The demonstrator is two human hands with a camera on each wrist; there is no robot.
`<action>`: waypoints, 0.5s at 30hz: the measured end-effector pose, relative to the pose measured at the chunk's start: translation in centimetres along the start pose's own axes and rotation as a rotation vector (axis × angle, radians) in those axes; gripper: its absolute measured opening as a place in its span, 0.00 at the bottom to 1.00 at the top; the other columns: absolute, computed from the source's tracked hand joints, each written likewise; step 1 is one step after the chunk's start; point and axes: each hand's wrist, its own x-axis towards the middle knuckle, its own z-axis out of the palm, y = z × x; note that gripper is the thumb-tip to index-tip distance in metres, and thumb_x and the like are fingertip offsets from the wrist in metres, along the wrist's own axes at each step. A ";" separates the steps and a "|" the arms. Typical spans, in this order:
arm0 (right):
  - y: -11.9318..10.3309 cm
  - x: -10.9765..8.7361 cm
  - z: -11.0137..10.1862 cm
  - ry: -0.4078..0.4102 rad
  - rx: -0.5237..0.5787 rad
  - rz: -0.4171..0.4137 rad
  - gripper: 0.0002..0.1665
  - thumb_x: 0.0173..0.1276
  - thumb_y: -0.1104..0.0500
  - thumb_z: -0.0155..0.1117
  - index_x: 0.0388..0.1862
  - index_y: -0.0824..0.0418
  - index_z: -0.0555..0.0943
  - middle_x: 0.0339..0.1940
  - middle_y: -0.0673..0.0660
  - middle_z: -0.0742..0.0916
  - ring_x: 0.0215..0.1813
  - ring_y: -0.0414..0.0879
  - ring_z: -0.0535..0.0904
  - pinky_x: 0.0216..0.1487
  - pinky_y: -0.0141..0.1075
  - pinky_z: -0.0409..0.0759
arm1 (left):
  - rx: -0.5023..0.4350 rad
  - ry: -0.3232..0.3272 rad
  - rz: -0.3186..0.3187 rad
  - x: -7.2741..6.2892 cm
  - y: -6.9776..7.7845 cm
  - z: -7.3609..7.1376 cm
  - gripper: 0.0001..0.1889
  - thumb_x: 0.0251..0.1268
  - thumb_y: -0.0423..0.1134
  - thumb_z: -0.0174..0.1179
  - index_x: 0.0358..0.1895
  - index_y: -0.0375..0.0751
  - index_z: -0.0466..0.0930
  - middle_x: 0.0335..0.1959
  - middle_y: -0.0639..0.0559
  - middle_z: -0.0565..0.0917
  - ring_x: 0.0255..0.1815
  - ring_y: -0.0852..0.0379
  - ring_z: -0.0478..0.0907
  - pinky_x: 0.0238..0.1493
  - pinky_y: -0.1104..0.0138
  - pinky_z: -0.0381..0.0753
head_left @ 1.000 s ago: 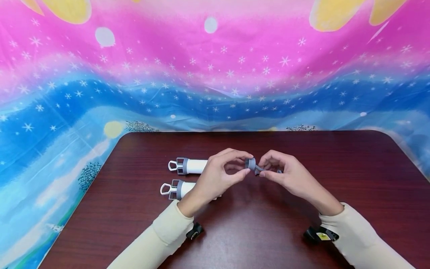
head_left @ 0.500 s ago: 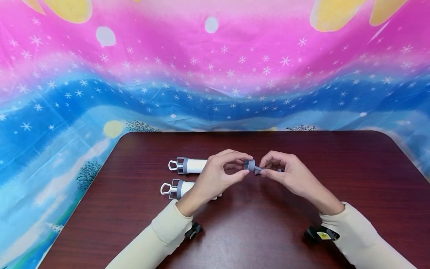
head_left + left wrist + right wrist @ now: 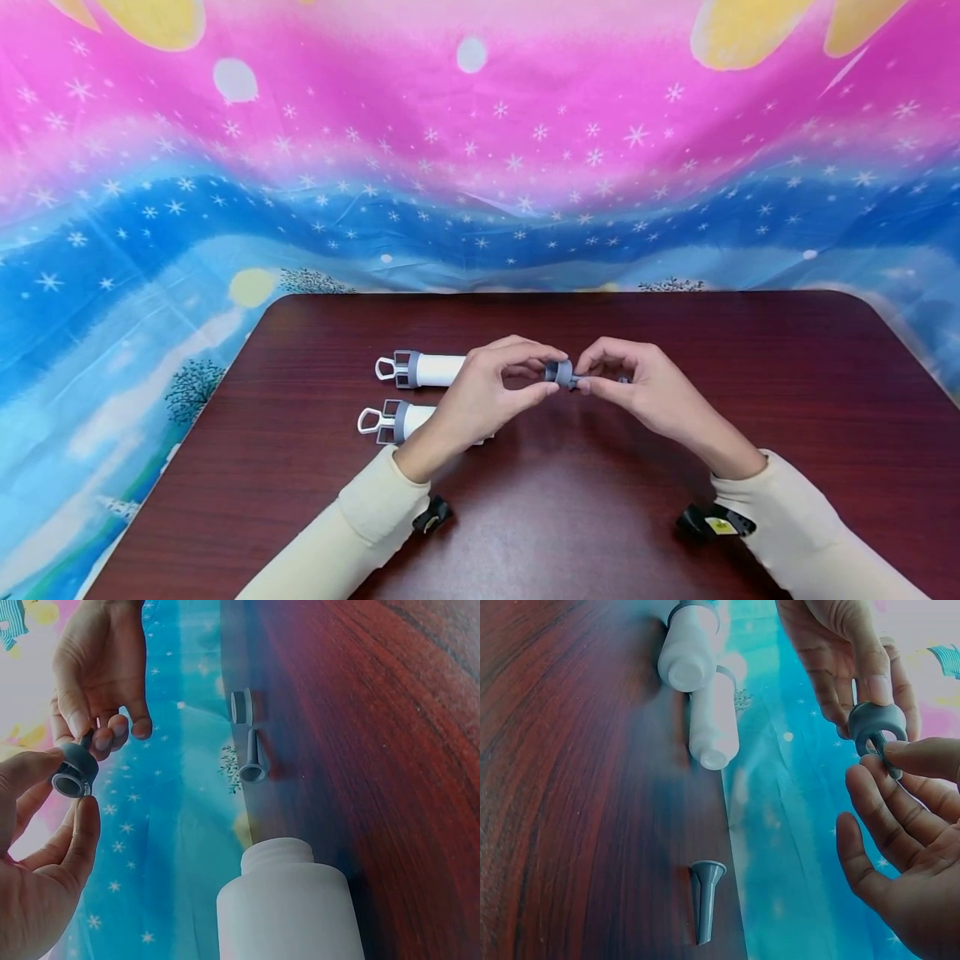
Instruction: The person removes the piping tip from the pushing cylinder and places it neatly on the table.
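Note:
Over the back middle of the table, my left hand (image 3: 487, 379) pinches a grey ring cap (image 3: 563, 373) between thumb and fingers. My right hand (image 3: 637, 383) pinches the thin stem of a grey flared nozzle (image 3: 882, 752), which pokes out through the hole of the cap. From the left wrist view, the nozzle's wide round mouth (image 3: 69, 784) shows inside the cap, on the side facing my left palm. Behind and under my left hand lie two white bottles with grey collars and loop handles, the far bottle (image 3: 438, 371) and the near bottle (image 3: 417, 422), both partly covered by that hand.
A second grey ring cap (image 3: 240, 707) and another flared nozzle (image 3: 253, 759) lie on the dark red wooden table (image 3: 750, 375), mostly behind my right hand in the head view. A patterned cloth (image 3: 480, 167) hangs behind the table's far edge.
The nozzle stem now lies more in line with the cap, and less of it shows between the cap and my right fingers. Both hands stay nearly in place.

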 end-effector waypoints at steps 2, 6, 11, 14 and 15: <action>0.0 0.0 0.0 0.001 0.002 -0.005 0.03 0.72 0.66 0.69 0.42 0.59 0.85 0.39 0.58 0.88 0.37 0.42 0.86 0.43 0.33 0.85 | 0.001 -0.002 -0.003 0.0 0.0 0.0 0.16 0.65 0.31 0.72 0.56 0.44 0.89 0.49 0.52 0.88 0.45 0.62 0.87 0.54 0.70 0.86; 0.1 0.0 0.1 0.004 0.005 -0.009 0.04 0.72 0.66 0.69 0.42 0.59 0.85 0.39 0.56 0.88 0.38 0.42 0.86 0.43 0.33 0.85 | -0.005 -0.006 -0.005 0.0 0.0 0.1 0.16 0.66 0.31 0.72 0.56 0.44 0.89 0.49 0.51 0.88 0.45 0.62 0.87 0.54 0.69 0.86; 0.0 -0.1 0.1 0.005 0.014 -0.011 0.04 0.72 0.67 0.69 0.42 0.60 0.85 0.39 0.57 0.88 0.38 0.42 0.86 0.43 0.33 0.85 | -0.003 -0.009 -0.017 0.0 0.0 0.0 0.16 0.66 0.31 0.72 0.56 0.44 0.89 0.49 0.52 0.88 0.45 0.63 0.87 0.53 0.69 0.86; 0.0 -0.1 0.1 0.005 0.019 -0.015 0.04 0.72 0.67 0.69 0.42 0.61 0.84 0.38 0.57 0.88 0.38 0.42 0.86 0.43 0.33 0.84 | -0.004 -0.011 -0.033 0.0 0.0 0.1 0.16 0.66 0.31 0.72 0.56 0.45 0.89 0.49 0.54 0.88 0.44 0.64 0.86 0.52 0.69 0.87; 0.0 -0.1 0.1 0.005 0.020 -0.016 0.04 0.72 0.67 0.69 0.42 0.61 0.84 0.38 0.57 0.88 0.38 0.42 0.86 0.43 0.33 0.84 | -0.004 -0.010 -0.037 0.0 0.0 0.1 0.16 0.66 0.31 0.72 0.56 0.45 0.89 0.49 0.54 0.88 0.44 0.64 0.86 0.52 0.69 0.87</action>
